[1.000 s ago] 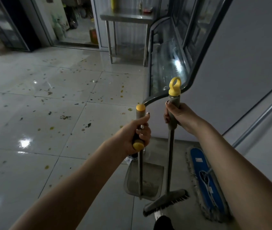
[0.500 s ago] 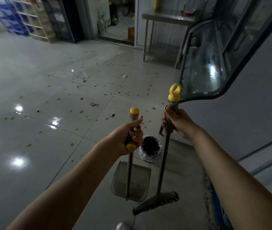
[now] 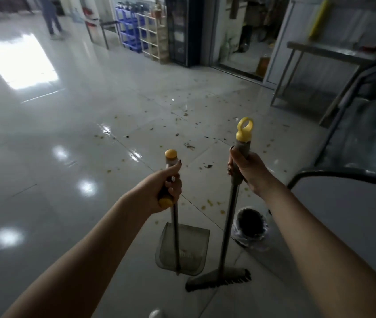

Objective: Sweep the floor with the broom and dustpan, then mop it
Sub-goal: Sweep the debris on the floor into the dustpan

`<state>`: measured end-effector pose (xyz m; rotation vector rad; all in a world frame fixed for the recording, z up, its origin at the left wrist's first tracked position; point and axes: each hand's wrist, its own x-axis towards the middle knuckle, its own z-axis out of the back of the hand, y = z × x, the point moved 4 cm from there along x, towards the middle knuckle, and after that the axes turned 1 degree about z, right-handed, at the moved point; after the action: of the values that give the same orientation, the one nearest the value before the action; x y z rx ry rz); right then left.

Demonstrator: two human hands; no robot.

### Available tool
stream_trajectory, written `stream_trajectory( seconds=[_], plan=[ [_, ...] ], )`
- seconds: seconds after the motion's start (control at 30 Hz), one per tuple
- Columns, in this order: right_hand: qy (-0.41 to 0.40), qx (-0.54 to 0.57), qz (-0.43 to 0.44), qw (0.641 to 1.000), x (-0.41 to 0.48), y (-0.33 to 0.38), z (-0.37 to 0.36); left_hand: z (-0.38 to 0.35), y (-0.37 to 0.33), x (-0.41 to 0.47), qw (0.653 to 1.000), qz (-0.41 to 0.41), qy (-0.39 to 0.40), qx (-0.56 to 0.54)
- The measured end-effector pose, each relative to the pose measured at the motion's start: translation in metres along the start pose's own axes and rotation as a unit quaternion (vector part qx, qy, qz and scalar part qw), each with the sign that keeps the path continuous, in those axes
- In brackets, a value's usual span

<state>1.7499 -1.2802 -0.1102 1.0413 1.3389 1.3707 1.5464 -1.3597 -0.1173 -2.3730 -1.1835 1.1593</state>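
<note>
My left hand (image 3: 167,188) grips the upright grey handle of the long-handled dustpan (image 3: 183,249), whose translucent pan hangs low in front of me with a few crumbs in it. My right hand (image 3: 243,167) is closed around the grey broom (image 3: 224,251) handle just under its yellow ring cap; the brush head sits near the floor at bottom centre. Yellow and dark scraps of debris (image 3: 190,145) lie scattered over the glossy tiled floor (image 3: 67,138) ahead. The mop is out of view.
A small bin with a plastic liner (image 3: 250,227) stands just right of the broom. A glass-fronted counter (image 3: 357,138) runs along the right, a steel table (image 3: 324,53) behind it. Shelves and blue crates (image 3: 141,31) line the far wall. A person (image 3: 51,17) stands far left.
My view has swung left, away from the counter and the blue mop, toward the open floor. Both hands keep the same hold on dustpan and broom, carried along with me.
</note>
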Motion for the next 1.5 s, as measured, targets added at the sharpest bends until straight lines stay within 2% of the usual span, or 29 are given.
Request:
stream_trajectory(
  seconds=[0.33, 0.77, 0.93, 1.13, 1.3, 1.5],
  plan=[
    [0.031, -0.028, 0.007, 0.999, 0.072, 0.030, -0.139, 0.104, -0.099, -0.046, 0.997, -0.044, -0.024, -0.065],
    [-0.001, -0.059, 0.016, 0.998, 0.157, 0.052, -0.288, 0.219, -0.244, -0.062, 1.000, -0.023, -0.004, -0.001],
    [-0.004, -0.078, 0.014, 0.997, 0.211, 0.052, -0.323, 0.253, -0.304, -0.043, 1.000, -0.030, 0.002, 0.007],
    [-0.020, -0.071, 0.014, 0.997, 0.302, 0.042, -0.351, 0.293, -0.385, -0.003, 0.999, -0.031, -0.028, 0.010],
    [-0.040, -0.059, 0.006, 0.997, 0.391, 0.046, -0.368, 0.319, -0.464, 0.042, 0.996, -0.015, -0.058, 0.061],
    [-0.044, -0.061, 0.011, 0.997, 0.474, 0.056, -0.389, 0.344, -0.550, 0.087, 0.994, 0.005, -0.056, 0.094]
  ],
)
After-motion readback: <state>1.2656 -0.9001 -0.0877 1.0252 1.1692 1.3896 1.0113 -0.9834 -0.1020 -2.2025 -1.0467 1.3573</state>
